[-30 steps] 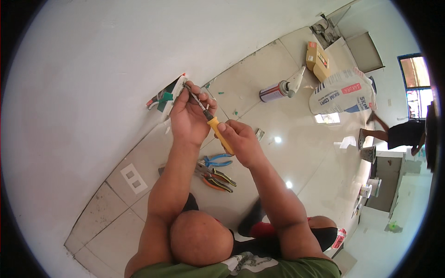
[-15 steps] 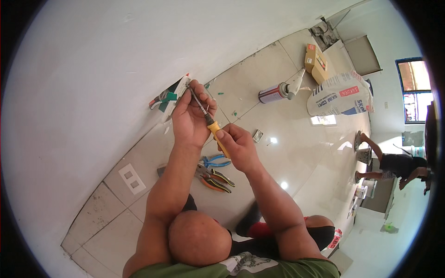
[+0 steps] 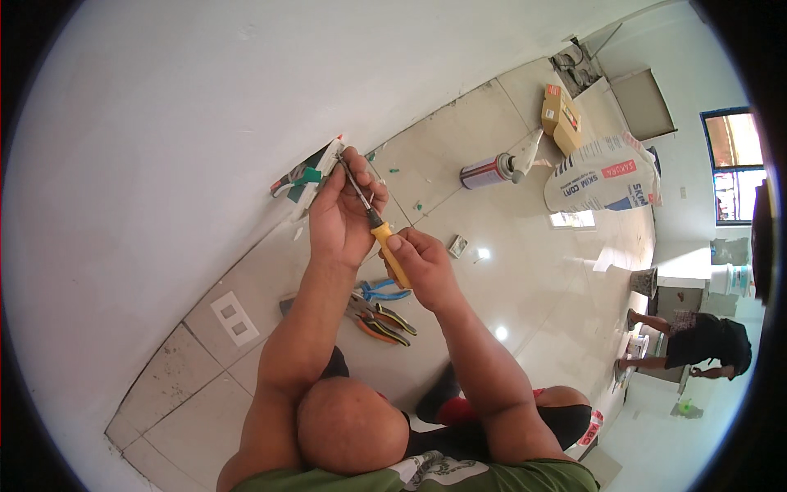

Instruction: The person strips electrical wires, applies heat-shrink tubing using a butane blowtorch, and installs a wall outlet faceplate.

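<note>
My right hand (image 3: pixel 426 266) grips the yellow handle of a screwdriver (image 3: pixel 390 252). Its metal shaft slants up and left past my left palm, with the tip at a white outlet frame (image 3: pixel 329 161) by an opening low in the wall. Around that frame curl the fingers of my left hand (image 3: pixel 338 220); they hide part of it, and the shaft runs between thumb and fingers. Green and grey wires (image 3: pixel 305 177) show in the opening. On the floor below my hands lie blue-handled pliers (image 3: pixel 383 290) and black-and-orange pliers (image 3: pixel 383 322).
A white faceplate (image 3: pixel 234 318) with two openings lies on the tiles by the wall. Farther right are a spray can (image 3: pixel 488 170), a cardboard box (image 3: pixel 561 120), a large white sack (image 3: pixel 602 174) and a small metal piece (image 3: pixel 457 245). Another person (image 3: pixel 697 340) bends over at the far right.
The view has shifted slightly. My hands keep their hold, with the screwdriver at the frame. At the far right the other person has moved away from the grey bucket, lower in the picture.
</note>
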A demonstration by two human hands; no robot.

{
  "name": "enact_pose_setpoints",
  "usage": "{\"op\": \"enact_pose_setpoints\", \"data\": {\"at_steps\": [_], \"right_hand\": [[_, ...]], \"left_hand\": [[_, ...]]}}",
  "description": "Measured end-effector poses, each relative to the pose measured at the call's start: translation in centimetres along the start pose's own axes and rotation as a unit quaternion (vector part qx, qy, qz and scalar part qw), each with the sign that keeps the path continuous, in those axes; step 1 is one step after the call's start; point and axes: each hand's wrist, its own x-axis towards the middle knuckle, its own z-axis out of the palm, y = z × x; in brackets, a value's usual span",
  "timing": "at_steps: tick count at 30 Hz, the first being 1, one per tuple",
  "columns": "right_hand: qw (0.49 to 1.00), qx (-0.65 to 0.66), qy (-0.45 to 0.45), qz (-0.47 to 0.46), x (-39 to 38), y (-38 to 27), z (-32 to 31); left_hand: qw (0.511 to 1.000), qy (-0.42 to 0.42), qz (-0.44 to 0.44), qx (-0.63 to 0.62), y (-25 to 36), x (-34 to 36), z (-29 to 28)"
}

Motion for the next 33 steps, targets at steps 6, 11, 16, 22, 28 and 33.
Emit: {"op": "enact_pose_setpoints", "data": {"at_steps": [6,11,16,22,28,33], "right_hand": [[0.999,0.045,-0.011,0.000,0.4,0.7,-0.1],[0.980,0.187,-0.057,0.040,0.3,0.8,0.1],[0.983,0.157,-0.083,0.046,0.5,1.1,0.1],[0.974,0.208,-0.083,0.040,0.5,1.6,0.0],[0.970,0.225,-0.064,0.058,0.2,0.9,0.9],[0.961,0.256,-0.084,0.065,0.1,-0.4,0.3]], "left_hand": [[1.000,0.001,-0.007,-0.001,0.1,-0.1,-0.2],[1.000,-0.002,-0.011,0.008,0.1,-0.1,-0.2],[1.000,-0.003,-0.014,0.009,0.2,-0.3,-0.5],[1.000,-0.004,-0.019,0.010,0.2,-0.3,-0.3],[0.999,0.011,-0.012,0.038,0.2,-0.4,-0.5],[0.996,0.043,0.000,0.074,-0.5,-1.0,-0.3]]}}
